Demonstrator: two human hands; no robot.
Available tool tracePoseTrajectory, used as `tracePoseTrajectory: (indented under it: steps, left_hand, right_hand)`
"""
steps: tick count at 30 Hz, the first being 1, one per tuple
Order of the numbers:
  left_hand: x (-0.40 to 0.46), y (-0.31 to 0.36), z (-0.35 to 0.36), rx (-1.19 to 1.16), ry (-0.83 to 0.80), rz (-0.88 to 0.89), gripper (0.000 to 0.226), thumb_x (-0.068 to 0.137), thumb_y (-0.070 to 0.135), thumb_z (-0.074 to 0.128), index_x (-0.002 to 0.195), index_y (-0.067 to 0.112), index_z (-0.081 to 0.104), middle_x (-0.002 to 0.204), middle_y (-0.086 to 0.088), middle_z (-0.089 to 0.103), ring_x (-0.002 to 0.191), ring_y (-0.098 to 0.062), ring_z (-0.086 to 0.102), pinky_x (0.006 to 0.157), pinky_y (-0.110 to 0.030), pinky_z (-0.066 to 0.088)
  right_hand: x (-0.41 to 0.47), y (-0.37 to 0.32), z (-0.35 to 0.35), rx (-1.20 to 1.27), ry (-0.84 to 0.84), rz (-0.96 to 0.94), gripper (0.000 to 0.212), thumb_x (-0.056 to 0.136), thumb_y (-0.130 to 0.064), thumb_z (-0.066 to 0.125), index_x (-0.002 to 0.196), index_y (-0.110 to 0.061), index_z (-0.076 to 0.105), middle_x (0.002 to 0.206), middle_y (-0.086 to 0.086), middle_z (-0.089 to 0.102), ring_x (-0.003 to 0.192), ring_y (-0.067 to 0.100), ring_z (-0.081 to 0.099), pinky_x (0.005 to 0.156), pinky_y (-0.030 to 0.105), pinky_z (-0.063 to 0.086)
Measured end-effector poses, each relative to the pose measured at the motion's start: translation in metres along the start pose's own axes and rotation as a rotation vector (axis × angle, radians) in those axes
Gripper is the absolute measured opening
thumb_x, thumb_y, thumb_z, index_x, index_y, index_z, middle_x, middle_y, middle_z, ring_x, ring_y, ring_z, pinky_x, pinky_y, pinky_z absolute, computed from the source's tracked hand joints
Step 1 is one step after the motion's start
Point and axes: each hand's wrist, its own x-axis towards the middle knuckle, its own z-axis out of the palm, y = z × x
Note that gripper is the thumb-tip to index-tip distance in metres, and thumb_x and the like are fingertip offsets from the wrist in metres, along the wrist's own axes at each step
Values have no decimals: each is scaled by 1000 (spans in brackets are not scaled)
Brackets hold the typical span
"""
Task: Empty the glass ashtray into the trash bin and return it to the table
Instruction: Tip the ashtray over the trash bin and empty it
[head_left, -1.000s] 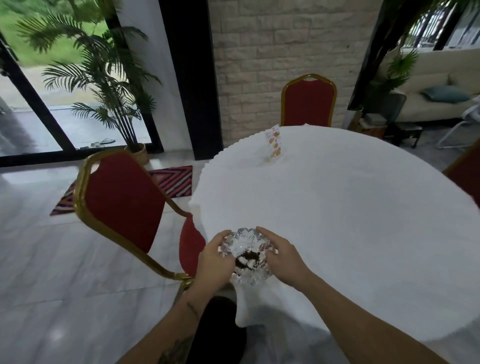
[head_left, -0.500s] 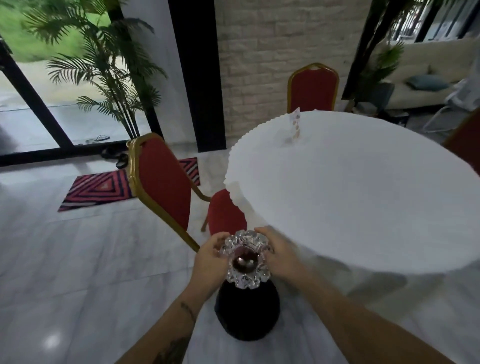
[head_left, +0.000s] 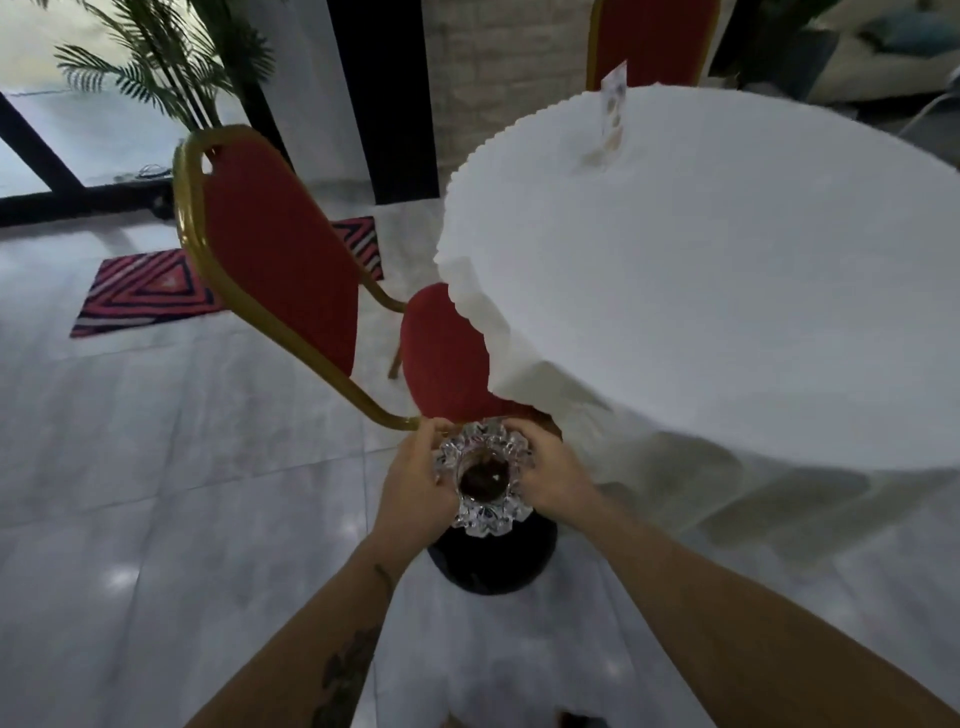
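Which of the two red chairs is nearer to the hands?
The chair left of the table, its seat tucked under the cloth; the other chair stands behind the table.

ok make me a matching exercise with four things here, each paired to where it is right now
Things:
1. glass ashtray
2. trash bin
3. red chair
4. card stand

Places:
A. upright on the white tablecloth
B. pulled up at the table's left edge
C. held between the left hand and right hand
D. on the floor, under the ashtray

Pairs: 1-C, 2-D, 3-B, 4-A
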Motion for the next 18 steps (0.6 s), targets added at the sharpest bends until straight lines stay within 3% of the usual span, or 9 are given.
tracePoseTrajectory:
  steps: [2,6,8,11,13,16,18]
  left_hand:
    - [13,-26,19,7,-9,22,50,82,18,59,125,42,47,116,7,63,107,-12,61,92,-45,55]
    - [42,-92,67,0,-6,69,56,76,37,56,132,37,47,123,7,63,113,-12,61,98,-43,53]
    - [55,-126,93,-12,19,86,57,74,32,54,131,33,51,127,8,61,116,-11,59,100,-41,52]
    - [76,-181,133,3,40,97,51,74,24,56,124,35,57,125,4,64,117,-17,60,100,-41,51]
    - [87,-218,157,-15,40,91,49,77,17,63,124,31,59,123,1,66,113,-16,62,100,-40,52]
    - [97,-258,187,-6,43,104,55,81,5,61,134,20,58,126,-2,66,111,-13,61,98,-29,49]
    - [99,-276,201,0,38,130,55,84,1,60,136,19,56,126,-1,67,110,-12,62,96,-26,48]
  right_hand:
    - [16,30,19,4,6,-14,53,79,-19,73,125,-42,56,119,-16,68,110,6,63,100,38,52]
    - [50,94,59,89,42,-72,46,82,-19,74,123,-36,61,117,-14,69,110,6,64,100,38,52]
    - [69,130,80,109,40,-102,45,85,-9,68,123,-32,60,119,-13,67,112,5,62,101,37,51]
    - [92,183,106,134,-4,-141,51,87,5,62,118,-36,55,115,-17,63,107,-4,60,94,22,51]
    - [105,214,121,112,-21,-158,61,86,9,61,117,-42,53,117,-13,64,107,-1,61,94,30,54]
    - [120,257,141,69,-57,-195,73,84,11,59,118,-52,48,126,-9,61,105,20,66,90,56,54]
    - [122,276,151,57,-36,-214,73,85,7,61,123,-53,44,128,-10,59,108,20,64,92,56,54]
